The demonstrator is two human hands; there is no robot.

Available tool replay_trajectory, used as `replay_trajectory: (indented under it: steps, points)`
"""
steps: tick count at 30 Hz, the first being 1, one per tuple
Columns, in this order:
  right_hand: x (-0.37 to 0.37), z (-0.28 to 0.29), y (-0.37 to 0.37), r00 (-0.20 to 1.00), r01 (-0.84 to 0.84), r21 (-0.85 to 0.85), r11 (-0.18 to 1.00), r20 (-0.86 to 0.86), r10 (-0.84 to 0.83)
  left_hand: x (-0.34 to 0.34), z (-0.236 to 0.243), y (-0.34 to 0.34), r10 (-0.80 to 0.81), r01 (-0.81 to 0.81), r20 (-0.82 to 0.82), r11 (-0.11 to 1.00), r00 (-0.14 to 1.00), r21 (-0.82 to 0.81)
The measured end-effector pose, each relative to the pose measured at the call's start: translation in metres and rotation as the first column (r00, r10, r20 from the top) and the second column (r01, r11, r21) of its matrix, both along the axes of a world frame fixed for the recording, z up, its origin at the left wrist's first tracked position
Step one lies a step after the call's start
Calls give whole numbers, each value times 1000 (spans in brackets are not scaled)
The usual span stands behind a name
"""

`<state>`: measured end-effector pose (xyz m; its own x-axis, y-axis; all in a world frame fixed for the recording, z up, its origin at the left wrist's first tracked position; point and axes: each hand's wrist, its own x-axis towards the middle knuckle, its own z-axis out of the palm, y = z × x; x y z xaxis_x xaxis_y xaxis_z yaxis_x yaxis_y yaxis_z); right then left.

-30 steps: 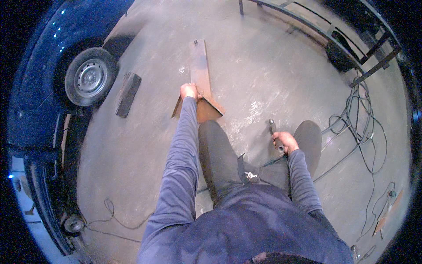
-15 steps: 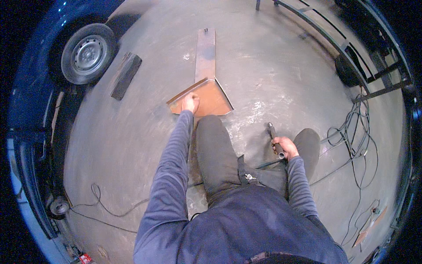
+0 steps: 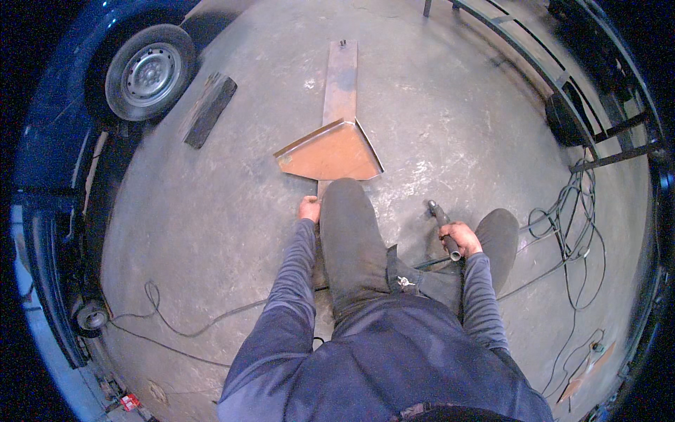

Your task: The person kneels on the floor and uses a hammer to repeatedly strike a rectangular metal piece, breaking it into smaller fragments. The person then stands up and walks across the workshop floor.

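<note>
A rust-orange steel plate (image 3: 330, 156) with raised edges along two sides lies on the floor in front of my left knee. It sits across a long flat metal bar (image 3: 340, 84), which runs away from me and passes under the plate toward my knee. My left hand (image 3: 309, 209) is closed beside that knee, at the bar's left edge; its fingertips are partly hidden, so what they hold cannot be made out. By my right knee, my right hand (image 3: 460, 239) grips a hammer (image 3: 441, 215) with a hollow tubular handle, its rounded head pointing away from me.
A vehicle wheel (image 3: 150, 73) stands at the far left, with a dark block (image 3: 211, 111) on the floor near it. A metal frame (image 3: 541, 63) occupies the far right. Coiled cables (image 3: 576, 211) lie on the right, and another cable (image 3: 200, 330) crosses the floor at left.
My left hand has moved off the orange plate, back toward me, to beside my left knee. The hammer stays in my right hand. The view has shifted slightly.
</note>
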<state>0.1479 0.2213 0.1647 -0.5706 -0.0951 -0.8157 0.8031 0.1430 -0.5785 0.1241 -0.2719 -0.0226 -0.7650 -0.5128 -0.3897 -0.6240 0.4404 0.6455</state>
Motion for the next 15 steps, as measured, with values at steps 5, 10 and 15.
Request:
replay_trajectory:
  steps: [5,10,15]
  points:
    - [5,-1,7,1000,5,25,1000,5,-5,3,9,23,-19,19,-21,1000,1000,-18]
    - [3,-5,-6,999,-31,22,999,-10,31,43,-14,-2,68,-72,-43,993,997,-98]
    - [3,-11,14,978,166,-107,980,-108,-177,61,-29,4,-24,24,22,999,999,-24]
